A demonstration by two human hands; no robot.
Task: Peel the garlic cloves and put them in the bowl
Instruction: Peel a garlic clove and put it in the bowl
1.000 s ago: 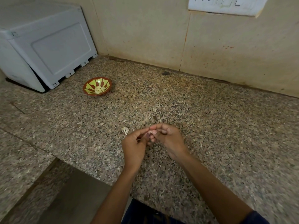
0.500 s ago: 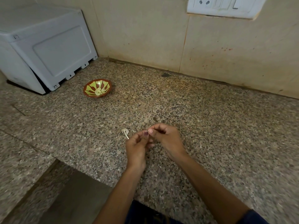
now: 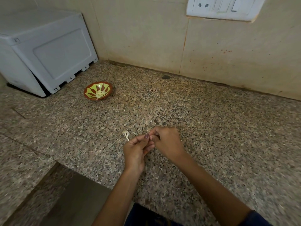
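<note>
Head view: my left hand (image 3: 135, 150) and right hand (image 3: 167, 141) meet fingertip to fingertip above the worktop (image 3: 211, 128), near its front edge, all fingers curled and pinching something too small to make out, presumably a garlic clove. Risks, as I judge them: the slippery clove could pop free and roll off the front edge, or skin could cling. A scrap of peel (image 3: 126, 134) lies just beside my left hand. The bowl (image 3: 98, 90), peeled cloves inside, sits well apart toward the back left corner.

Bare forearms, dark blue sleeve (image 3: 257, 217), painted thumbnail (image 3: 146, 136).
</note>
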